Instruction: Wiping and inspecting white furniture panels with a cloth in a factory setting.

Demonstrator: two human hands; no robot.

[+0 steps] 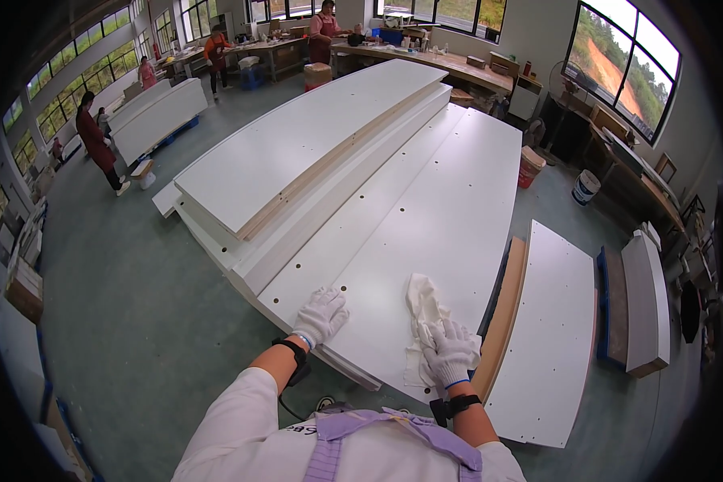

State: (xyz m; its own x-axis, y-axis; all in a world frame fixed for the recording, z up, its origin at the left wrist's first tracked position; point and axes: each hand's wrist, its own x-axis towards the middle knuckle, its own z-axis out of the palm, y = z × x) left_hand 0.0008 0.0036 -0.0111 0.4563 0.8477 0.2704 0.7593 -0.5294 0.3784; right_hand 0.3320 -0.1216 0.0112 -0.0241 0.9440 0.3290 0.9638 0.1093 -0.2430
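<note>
A large white panel (426, 217) with small dark holes lies before me, on a stack of similar boards. My left hand (323, 315), in a white knit glove, rests on the panel's near left part, close to two holes, and holds nothing. Near its right edge, my gloved right hand (451, 352) presses on a crumpled white cloth (426, 301) and grips part of it. The rest of the cloth stretches away over the panel and also hangs left of that hand. The part beneath my palm is hidden.
A second stack of white panels (313, 120) adjoins on the left. Another white panel stack (542, 337) stands close on the right, with more boards (647, 301) beyond. Buckets (586, 186) and workbenches (434, 60) line the far side. Several people are farther off, one in dark red (96, 140).
</note>
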